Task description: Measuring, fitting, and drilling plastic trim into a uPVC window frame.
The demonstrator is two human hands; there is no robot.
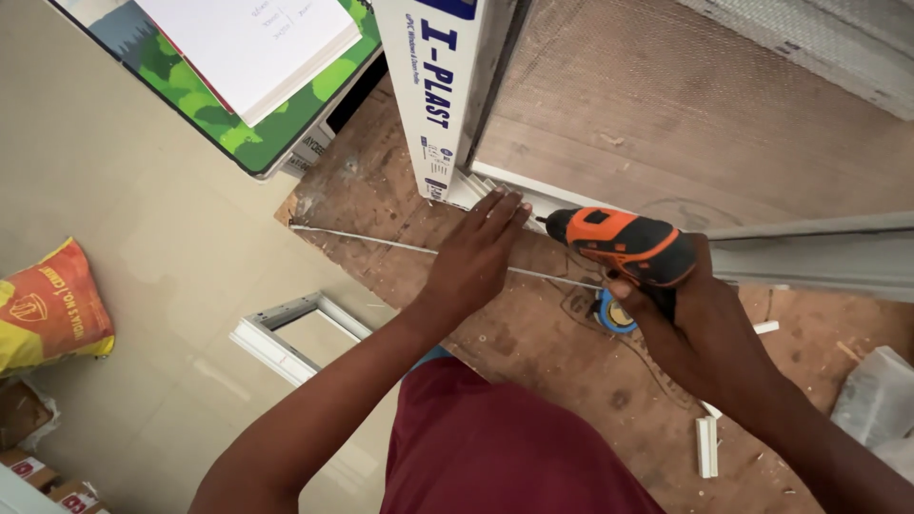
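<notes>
The drill [624,246] lies level near the middle of the counter [590,381], bit aimed left at the white frame [495,190], the right hand [695,314] wrapped tight around its handle while the left hand [476,252] presses flat, fingers spread, steadying the frame.

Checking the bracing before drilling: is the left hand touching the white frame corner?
Touching. The head view shows the left hand with fingertips pressed flat on the white frame corner, beside the orange drill held by the right hand.

Drill [628,246] right of profile [440,95] (touching).
</notes>
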